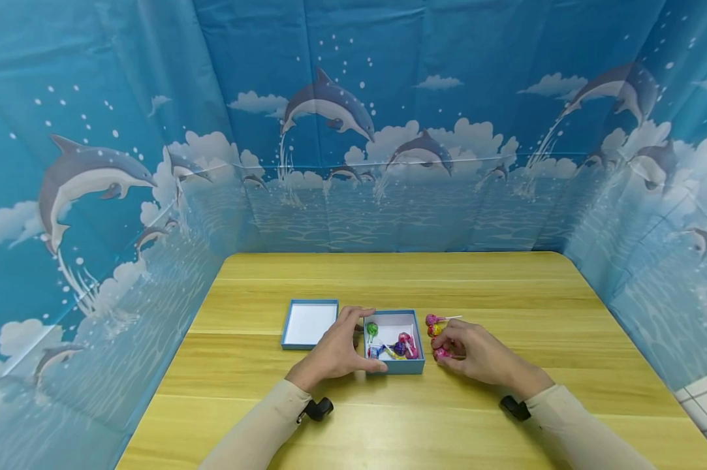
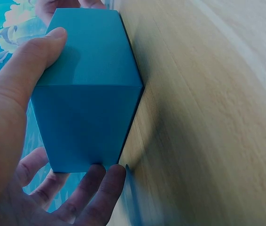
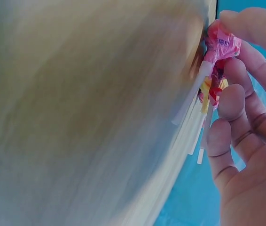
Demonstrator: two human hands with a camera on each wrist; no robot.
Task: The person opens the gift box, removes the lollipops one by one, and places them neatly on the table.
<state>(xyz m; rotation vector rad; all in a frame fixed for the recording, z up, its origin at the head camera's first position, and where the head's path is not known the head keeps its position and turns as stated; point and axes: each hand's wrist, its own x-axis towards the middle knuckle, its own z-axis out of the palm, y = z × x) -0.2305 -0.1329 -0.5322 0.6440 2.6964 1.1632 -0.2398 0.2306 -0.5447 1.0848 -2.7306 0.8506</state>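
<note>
My left hand (image 1: 337,346) grips a blue box (image 1: 397,367) at its left end, with the thumb on the near wall and fingers round the far side. Inside the white interior lie a green lollipop (image 1: 373,329) in the far left corner and several wrapped sweets, among them a dark purple lollipop (image 1: 399,348). Just right of the box, my right hand (image 1: 485,356) pinches a pink lollipop (image 3: 223,44) between thumb and index finger, its white stick pointing away from the fingertips. A yellow-and-red lollipop (image 1: 433,331) and another pink lollipop (image 1: 431,320) lie beyond it on the table.
A shallow blue box lid (image 1: 311,324), white inside, lies left of the box on the wooden table (image 1: 435,281). Dolphin-print curtains (image 1: 447,98) surround the table's back and sides. Black bands (image 1: 319,409) sit at the wrists.
</note>
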